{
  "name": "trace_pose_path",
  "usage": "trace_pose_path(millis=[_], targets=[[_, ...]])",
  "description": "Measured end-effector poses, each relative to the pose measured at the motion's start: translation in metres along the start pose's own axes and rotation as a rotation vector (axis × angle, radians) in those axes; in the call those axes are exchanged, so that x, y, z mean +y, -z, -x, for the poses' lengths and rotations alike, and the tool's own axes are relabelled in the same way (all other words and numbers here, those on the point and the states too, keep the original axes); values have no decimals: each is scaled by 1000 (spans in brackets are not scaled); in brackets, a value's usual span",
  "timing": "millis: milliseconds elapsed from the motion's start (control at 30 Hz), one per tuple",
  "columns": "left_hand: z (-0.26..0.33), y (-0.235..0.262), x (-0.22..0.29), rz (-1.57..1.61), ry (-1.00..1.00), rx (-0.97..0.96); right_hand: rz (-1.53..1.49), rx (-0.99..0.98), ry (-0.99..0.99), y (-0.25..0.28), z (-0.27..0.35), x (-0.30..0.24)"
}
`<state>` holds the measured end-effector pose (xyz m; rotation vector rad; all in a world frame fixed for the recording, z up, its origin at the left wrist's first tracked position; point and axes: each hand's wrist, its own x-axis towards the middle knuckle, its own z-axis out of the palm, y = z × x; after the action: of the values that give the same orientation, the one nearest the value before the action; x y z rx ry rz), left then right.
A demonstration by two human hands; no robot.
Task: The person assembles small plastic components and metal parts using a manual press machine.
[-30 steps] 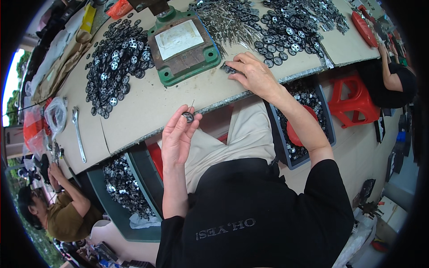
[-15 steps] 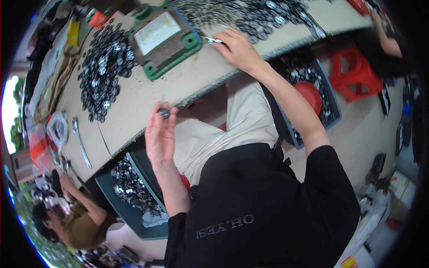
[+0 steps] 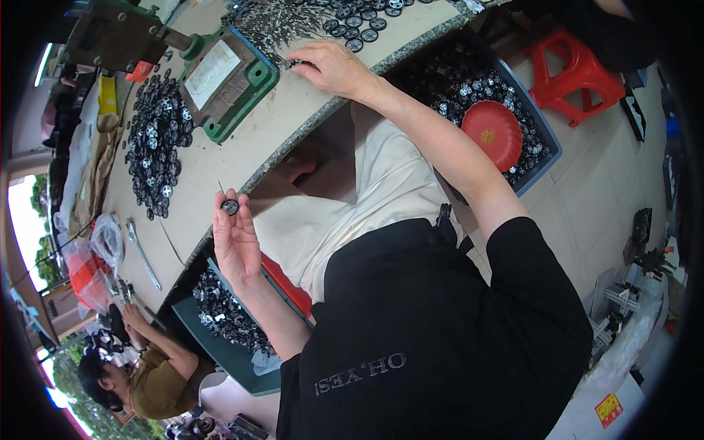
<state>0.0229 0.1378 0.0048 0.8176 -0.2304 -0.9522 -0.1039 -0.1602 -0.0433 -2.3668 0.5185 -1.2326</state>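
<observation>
My left hand (image 3: pixel 237 246) is raised at the table's front edge, palm up, with its fingertips closed on a small black spoked wheel (image 3: pixel 230 207). A thin metal pin (image 3: pixel 221 187) sticks up beside the wheel. Over the tabletop, my right hand (image 3: pixel 334 70) pinches a small dark and silvery part (image 3: pixel 295 63); its kind is partly hidden by the fingers. That hand is just right of the green base of a bench press (image 3: pixel 258 73). Loose pins (image 3: pixel 282 26) lie in a heap beyond it, with more black wheels (image 3: pixel 354 33) next to them.
Left of the press spreads a pile of wheels (image 3: pixel 152 143). A wrench (image 3: pixel 143 253) lies farther left. Under the table stand a green bin (image 3: pixel 192 323) and a grey bin (image 3: pixel 546 136) with a red dish (image 3: pixel 493 136). A red stool (image 3: pixel 576 73) and a co-worker (image 3: pixel 158 381) are nearby.
The whole view has shifted, so the table and press appear farther left. My left hand has turned slightly, and the wheel and pin show more plainly. Both hands keep their holds.
</observation>
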Motion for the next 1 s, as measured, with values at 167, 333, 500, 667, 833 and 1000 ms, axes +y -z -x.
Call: trace_pose_path(millis=[167,333,500,667,833,1000], targets=[[2,-2,-5,-15,-12,36,8,-19,2,3,-1,3],[2,0,-8,-35,15,49,-42,2,-7,7,-4,-3],[-10,-12,-24,-80,92,-51,-309,32,-317,21,-4,-16],[-14,-35,-38,-126,101,-104,-950,-219,-645,55,18,-78],[-19,-37,-47,-123,184,-104,-1044,-321,-736,50,34,-95],[-23,-38,-50,-79,190,-75,-1052,-357,-763,36,35,-91]])
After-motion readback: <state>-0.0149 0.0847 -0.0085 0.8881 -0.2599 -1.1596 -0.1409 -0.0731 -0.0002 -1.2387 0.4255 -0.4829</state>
